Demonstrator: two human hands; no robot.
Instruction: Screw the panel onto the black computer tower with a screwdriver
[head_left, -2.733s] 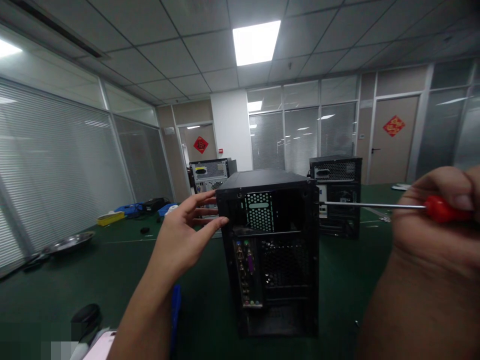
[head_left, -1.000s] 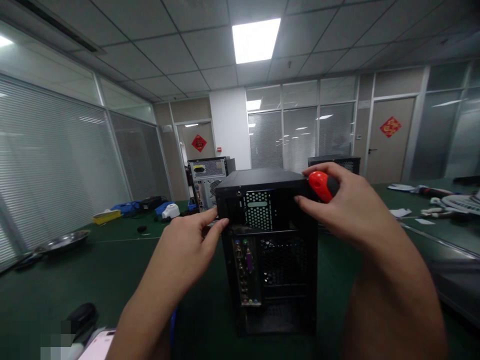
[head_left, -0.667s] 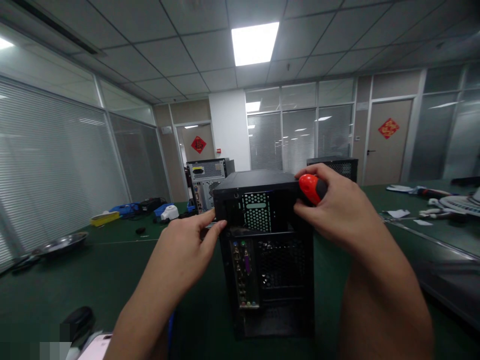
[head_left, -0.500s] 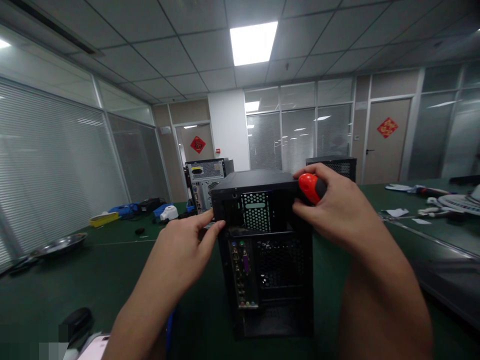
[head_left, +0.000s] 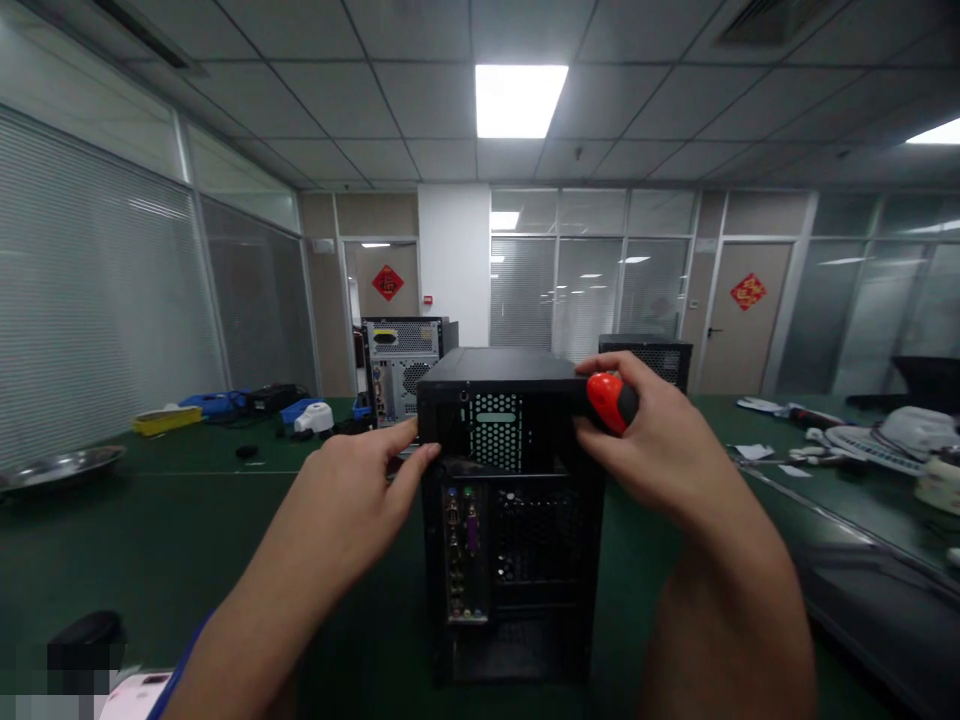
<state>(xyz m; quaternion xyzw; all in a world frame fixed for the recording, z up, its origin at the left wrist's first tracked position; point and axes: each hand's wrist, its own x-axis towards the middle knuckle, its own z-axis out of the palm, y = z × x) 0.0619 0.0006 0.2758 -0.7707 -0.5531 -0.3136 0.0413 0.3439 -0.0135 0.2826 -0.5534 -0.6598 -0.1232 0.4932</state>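
A black computer case point(head_left: 514, 600) stands upright on the green table, its rear side toward me. A row of ports point(head_left: 465, 560) shows at its lower left, and a perforated vent panel point(head_left: 496, 440) is visible through the opening near the top. My left hand point(head_left: 360, 480) pinches the case's left rear edge between thumb and fingers. At the upper right corner, my right hand point(head_left: 649, 420) grips the case's edge while holding a screwdriver point(head_left: 611, 400) against the palm. Only the screwdriver's red-and-black handle shows; its shaft is hidden.
Two more computer cases, one silver-backed point(head_left: 405, 370) and one black point(head_left: 649, 360), stand behind. A metal dish point(head_left: 60, 470), a yellow tray point(head_left: 166, 418) and a white item point(head_left: 313, 420) lie leftward. A dark flat panel point(head_left: 885, 610) and a white fan-like part point(head_left: 870, 445) lie rightward.
The view has levelled and shifted slightly, so the case appears a little further left and more upright. Both hands keep their holds on its edges, and the screwdriver stays in my right hand.
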